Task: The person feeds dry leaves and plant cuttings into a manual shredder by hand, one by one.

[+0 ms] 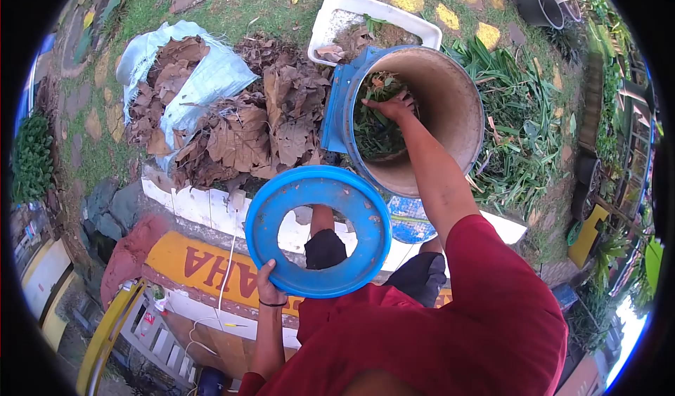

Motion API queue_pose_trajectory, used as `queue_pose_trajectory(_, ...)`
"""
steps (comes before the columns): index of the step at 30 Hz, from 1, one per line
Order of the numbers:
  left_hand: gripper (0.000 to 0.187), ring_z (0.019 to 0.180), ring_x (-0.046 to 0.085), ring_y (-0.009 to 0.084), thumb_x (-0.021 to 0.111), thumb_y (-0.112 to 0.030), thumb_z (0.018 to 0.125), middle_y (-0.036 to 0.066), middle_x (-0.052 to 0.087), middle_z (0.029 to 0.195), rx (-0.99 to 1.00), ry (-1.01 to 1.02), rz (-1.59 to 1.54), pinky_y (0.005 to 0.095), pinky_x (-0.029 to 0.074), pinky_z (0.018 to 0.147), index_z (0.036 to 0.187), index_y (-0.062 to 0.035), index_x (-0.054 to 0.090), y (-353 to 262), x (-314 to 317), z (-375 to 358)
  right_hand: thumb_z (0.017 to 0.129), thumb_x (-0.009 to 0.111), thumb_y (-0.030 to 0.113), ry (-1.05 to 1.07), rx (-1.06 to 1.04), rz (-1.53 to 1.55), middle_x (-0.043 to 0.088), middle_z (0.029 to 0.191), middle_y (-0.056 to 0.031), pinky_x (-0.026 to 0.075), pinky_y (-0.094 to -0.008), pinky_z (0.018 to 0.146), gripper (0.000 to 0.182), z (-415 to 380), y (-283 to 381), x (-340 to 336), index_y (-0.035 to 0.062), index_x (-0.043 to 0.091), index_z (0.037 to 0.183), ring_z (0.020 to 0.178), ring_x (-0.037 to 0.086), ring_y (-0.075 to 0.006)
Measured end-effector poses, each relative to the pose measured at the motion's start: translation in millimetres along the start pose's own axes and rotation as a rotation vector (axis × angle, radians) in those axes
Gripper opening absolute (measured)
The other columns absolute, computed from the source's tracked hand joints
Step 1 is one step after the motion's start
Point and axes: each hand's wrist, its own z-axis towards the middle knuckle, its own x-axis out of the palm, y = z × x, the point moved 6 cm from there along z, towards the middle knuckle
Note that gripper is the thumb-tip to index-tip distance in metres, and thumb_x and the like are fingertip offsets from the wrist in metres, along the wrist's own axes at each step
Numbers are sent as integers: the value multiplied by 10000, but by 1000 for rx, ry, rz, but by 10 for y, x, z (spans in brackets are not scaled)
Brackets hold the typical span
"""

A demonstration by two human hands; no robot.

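My left hand [271, 283] grips the lower left rim of a blue plastic ring-shaped lid [264, 217] with a wide round hole. The lid is tilted up in front of my body. My right hand [392, 106] reaches deep into a blue drum [450, 80] with a dirty, pale inside. Its fingers are spread over green and brown leaf scraps [376, 132] at the drum's bottom and appear to touch them. Part of that hand's fingers is hard to make out.
Dry brown leaves [239, 136] lie left of the drum, some in a torn light-blue sack [211, 90]. Cut green leaves [520, 129] are heaped at right. A white tub [380, 13] with debris stands behind. A low painted ledge [183, 255] runs in front.
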Motion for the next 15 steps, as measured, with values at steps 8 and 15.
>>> queue_pose_trajectory(8, 357, 735, 678, 254, 661, -270, 871, 126, 648, 876, -86, -80, 89, 373, 581, 649, 1109, -20, 570, 158, -147, -51, 737, 704, 600, -251, 0, -141, 324, 1494, -293, 175, -541, 1189, 1075, 313, 448, 255, -50, 280, 1480, 1397, 291, -461)
queue_pose_trajectory(15, 365, 784, 693, 266, 647, -239, 887, 152, 672, 920, -131, -57, 61, 391, 584, 705, 1161, -14, 557, 245, -248, 88, 779, 728, 536, -408, -286, -214, 415, 1468, -219, 401, -453, 1101, 754, 482, 388, 412, 41, 542, 1316, 1345, 413, -378)
